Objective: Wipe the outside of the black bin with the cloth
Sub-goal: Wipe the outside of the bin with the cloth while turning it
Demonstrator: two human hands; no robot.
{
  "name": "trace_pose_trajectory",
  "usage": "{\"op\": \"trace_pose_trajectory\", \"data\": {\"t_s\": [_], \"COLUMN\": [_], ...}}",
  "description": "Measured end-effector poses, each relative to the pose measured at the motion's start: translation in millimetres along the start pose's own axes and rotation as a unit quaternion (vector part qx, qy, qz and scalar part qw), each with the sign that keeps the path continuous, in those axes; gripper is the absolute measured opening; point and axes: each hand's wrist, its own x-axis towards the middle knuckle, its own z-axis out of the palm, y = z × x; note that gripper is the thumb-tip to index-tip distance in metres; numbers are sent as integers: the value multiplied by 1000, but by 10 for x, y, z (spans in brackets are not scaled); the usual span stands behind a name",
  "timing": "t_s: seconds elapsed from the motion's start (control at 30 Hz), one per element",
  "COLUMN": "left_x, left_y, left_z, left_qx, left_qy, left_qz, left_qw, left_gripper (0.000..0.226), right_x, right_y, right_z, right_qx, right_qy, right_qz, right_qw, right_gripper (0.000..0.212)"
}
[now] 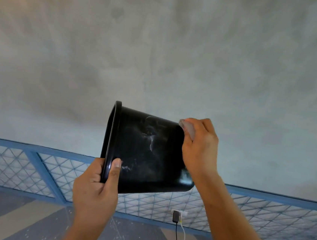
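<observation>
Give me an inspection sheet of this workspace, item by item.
Surface: nothing seen; no table or bench in view.
Job's things: round black plastic bin held on its side in the air, pale smears on its wall; small grey cloth against its base edge.
Clutter: nothing seen.
Grips: left hand grips the bin's rim; right hand holds the cloth.
Cables: black cable from a black plug adapter at a white wall socket; thin white cable beside it; both run down out of view.
Surroundings: grey plastered wall, blue-framed lattice panel, striped floor.
</observation>
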Motion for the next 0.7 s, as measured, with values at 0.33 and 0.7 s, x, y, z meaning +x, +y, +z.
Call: {"op": "trace_pose_trajectory", "data": {"t_s": [0.33, 0.7], "left_x": [61, 116], "left_y": [-24, -47], "left_z": [-15, -45], "left_qx": [17, 21], "left_qy": [6, 16], "left_qz": [-7, -7], "left_qw": [1000, 1000], "left_gripper": [32, 29], "right_x": [-309, -612], "right_y": [-170, -457], "right_z": [88, 99], "right_qx": [29, 24], "right_qy": [-67, -84], "right_qz": [-15, -85], "right_qw": [997, 993], "right_gripper": [23, 31]}}
